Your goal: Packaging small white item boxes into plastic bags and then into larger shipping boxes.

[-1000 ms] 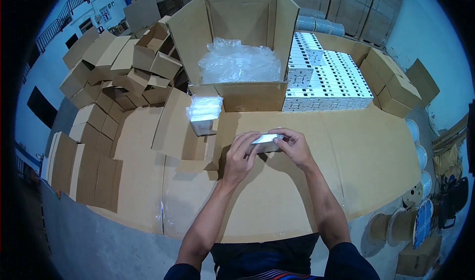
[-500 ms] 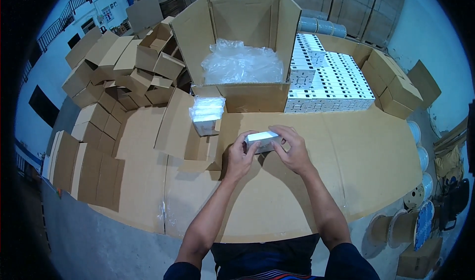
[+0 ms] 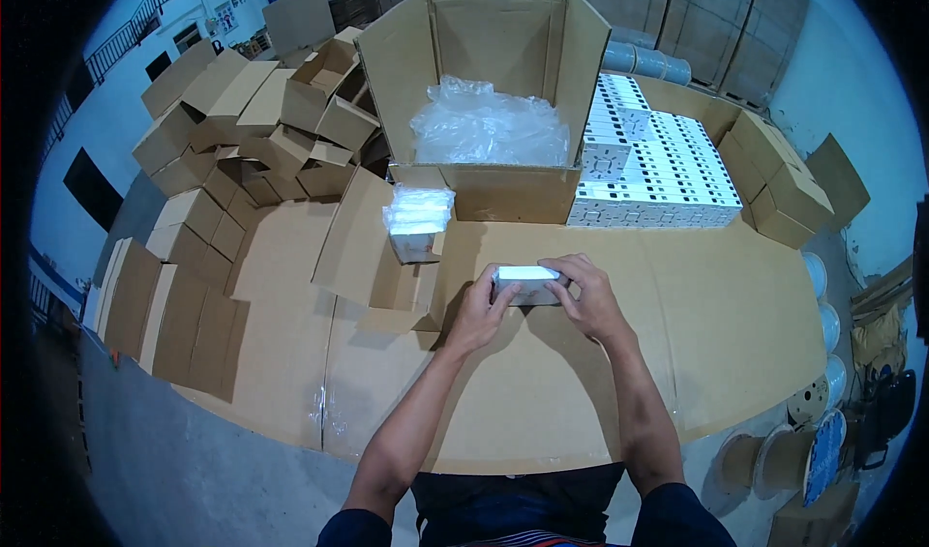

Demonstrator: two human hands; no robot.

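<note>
A small white box [image 3: 527, 284] lies with its long axis left to right above the cardboard-covered table [image 3: 735, 334], clamped at its ends by the left hand [image 3: 477, 312] and right hand [image 3: 592, 298]. Bare cardboard spreads right of the grip. Beyond it, an open carton [image 3: 484, 92] holds crumpled clear plastic [image 3: 489, 126]; stacked white boxes [image 3: 658, 175] sit beyond-right.

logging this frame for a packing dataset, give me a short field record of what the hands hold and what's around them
left hand: grips the left end of a small white box
right hand: grips the same box's right end
surface: cardboard-covered table
ahead: large open carton with clear plastic liner
left of box: wrapped stack of small boxes
right rear: rows of white boxes
far left: empty folded cartons
</note>
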